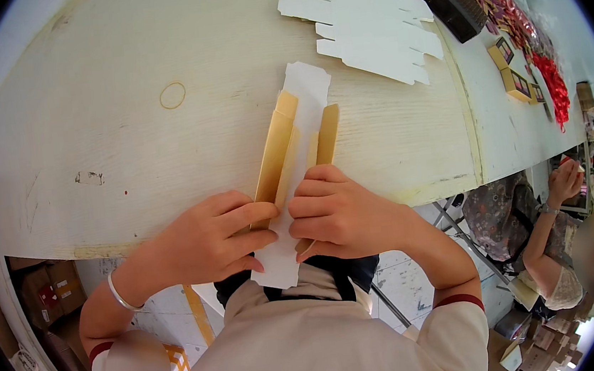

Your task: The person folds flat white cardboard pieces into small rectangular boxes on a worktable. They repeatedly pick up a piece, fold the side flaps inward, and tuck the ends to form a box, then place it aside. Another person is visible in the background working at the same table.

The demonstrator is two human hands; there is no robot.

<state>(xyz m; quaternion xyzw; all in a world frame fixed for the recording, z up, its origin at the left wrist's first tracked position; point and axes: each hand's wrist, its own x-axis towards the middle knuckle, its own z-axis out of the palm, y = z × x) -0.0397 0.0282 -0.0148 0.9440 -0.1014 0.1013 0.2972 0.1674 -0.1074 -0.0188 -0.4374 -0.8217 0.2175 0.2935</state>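
Gold-and-white card made up the partly folded carton [301,158], which jutted over the near edge of the table [115,153]. Beside that edge, both forearms [427,241] slanted inward from bent elbows; the left hand [213,238] grasped the carton's left side, while the right hand [346,213], fingers curled, clasped its right.

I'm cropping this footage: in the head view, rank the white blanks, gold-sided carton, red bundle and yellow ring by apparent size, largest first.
1. White blanks and gold-sided carton: too alike to rank, the carton being partly covered.
2. Red bundle
3. Yellow ring
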